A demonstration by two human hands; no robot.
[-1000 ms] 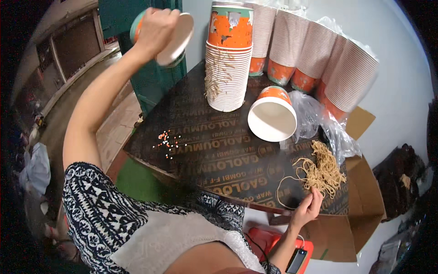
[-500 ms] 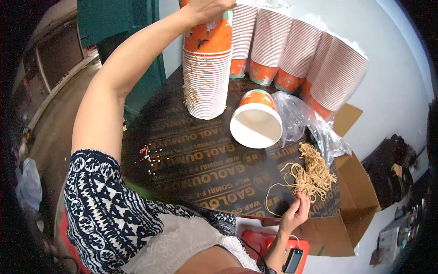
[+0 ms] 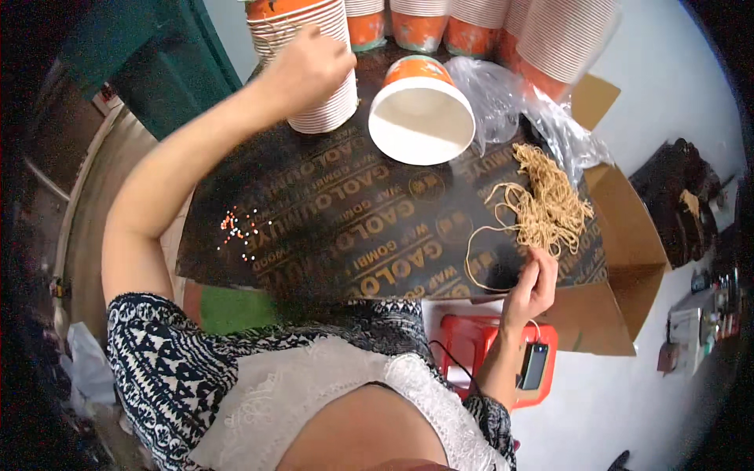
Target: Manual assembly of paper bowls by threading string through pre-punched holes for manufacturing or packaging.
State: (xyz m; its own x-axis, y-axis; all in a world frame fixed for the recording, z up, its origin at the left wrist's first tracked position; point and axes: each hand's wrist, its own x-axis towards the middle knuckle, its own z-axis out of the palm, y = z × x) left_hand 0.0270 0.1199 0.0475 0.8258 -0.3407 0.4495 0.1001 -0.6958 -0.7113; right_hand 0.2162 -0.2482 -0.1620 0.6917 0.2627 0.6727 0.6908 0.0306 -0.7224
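My left hand [image 3: 312, 72] is raised in front of a tall stack of white-rimmed orange paper tubs [image 3: 334, 106]. Its fingers are curled closed; what they hold, if anything, I cannot make out. Short tan strands lie across the rims of that stack, partly behind the hand. At the table's near right edge, my right hand [image 3: 536, 289] pinches tan string beside a loose heap of tan string [image 3: 554, 208]. One loop of the string curves out left of the heap and back toward those fingers. A single paper tub [image 3: 424, 118] rests on its side, its white mouth facing me.
More tub stacks [image 3: 565, 39] line the back of the dark printed table [image 3: 338, 212]. A clear plastic bag [image 3: 495, 98] lies beside them. Small coloured beads [image 3: 239, 228] are scattered at left. An open cardboard box [image 3: 632, 220] stands right; a red stool [image 3: 463, 334] is below.
My left hand has come down from the top of the stack to its front side. The view has tilted lower, so the table sits higher. My right hand keeps its pinch by the string heap.
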